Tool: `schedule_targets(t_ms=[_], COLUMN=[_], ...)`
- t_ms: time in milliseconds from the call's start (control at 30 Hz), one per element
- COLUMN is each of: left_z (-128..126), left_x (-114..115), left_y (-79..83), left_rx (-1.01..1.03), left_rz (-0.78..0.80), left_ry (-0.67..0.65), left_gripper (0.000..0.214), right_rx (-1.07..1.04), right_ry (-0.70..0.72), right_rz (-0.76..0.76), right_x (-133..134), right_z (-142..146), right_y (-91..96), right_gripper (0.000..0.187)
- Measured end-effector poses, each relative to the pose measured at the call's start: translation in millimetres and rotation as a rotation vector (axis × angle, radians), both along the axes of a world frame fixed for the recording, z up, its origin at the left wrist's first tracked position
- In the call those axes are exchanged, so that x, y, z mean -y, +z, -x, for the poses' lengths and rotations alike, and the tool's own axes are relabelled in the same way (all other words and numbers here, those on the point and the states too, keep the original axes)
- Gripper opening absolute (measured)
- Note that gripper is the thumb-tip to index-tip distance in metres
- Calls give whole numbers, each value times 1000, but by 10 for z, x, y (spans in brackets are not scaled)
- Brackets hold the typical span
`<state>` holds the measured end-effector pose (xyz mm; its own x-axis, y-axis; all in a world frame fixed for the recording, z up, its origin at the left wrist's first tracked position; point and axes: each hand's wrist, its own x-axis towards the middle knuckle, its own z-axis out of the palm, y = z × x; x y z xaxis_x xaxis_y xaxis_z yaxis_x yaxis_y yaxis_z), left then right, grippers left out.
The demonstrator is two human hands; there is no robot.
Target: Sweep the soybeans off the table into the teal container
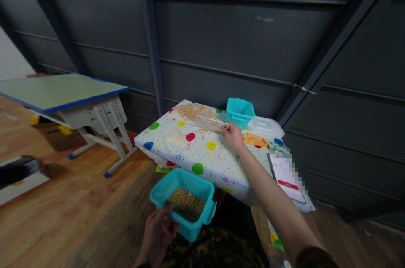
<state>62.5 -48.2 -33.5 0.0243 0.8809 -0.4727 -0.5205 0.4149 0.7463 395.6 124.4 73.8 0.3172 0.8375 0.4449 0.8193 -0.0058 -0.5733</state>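
Observation:
My left hand (pixel 160 228) grips the near edge of a teal plastic box (pixel 164 191) half full of small greenish beans (pixel 186 204), held below the table's front edge. My right hand (pixel 233 134) reaches out over the table and is closed on a white flat ruler-like scraper (pixel 209 123). The scraper lies across the cloth beside a pile of tan grains (pixel 191 111). A paler patch of grains (pixel 175 136) lies closer to the front.
The small table wears a white cloth with coloured balloons (pixel 202 156). At its far side stand another teal box (pixel 239 111), a clear lid (pixel 265 126), an orange cloth (pixel 255 139) and a tablet (pixel 287 177). A green-topped desk (pixel 60 91) stands left.

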Motion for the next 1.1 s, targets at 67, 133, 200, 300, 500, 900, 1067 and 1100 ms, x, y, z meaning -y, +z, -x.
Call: schedule_targets(t_ms=[67,133,200,300,500,900,1067,1100], left_z=[-4,-2,2,7,48,39,37,42], left_x=[4,4,3,-4,-48,-37,-33,-39], left_y=[-17,-42,-65,-87,-123,-115,-107,-127], left_rx=[6,3,-4,-6,2,3,1,0], left_rz=[6,3,3,7,25,20,14,16], left_ry=[8,5,0,-1,-41,-49,-35,-41], left_gripper=[38,39,38,37,44,40,40,41], right_rx=[-6,-10,-1,26,50,38,34,25], right_ry=[11,27,28,5,14,-3,29,38], right_rz=[12,24,25,17,18,-15,28,32], right_x=[14,32,49,70,88,93,134,143], right_z=[13,20,20,15,25,-1,32,37], right_y=[20,36,48,65,82,41,44,46], right_gripper=[26,26,25,23,22,17,18,18])
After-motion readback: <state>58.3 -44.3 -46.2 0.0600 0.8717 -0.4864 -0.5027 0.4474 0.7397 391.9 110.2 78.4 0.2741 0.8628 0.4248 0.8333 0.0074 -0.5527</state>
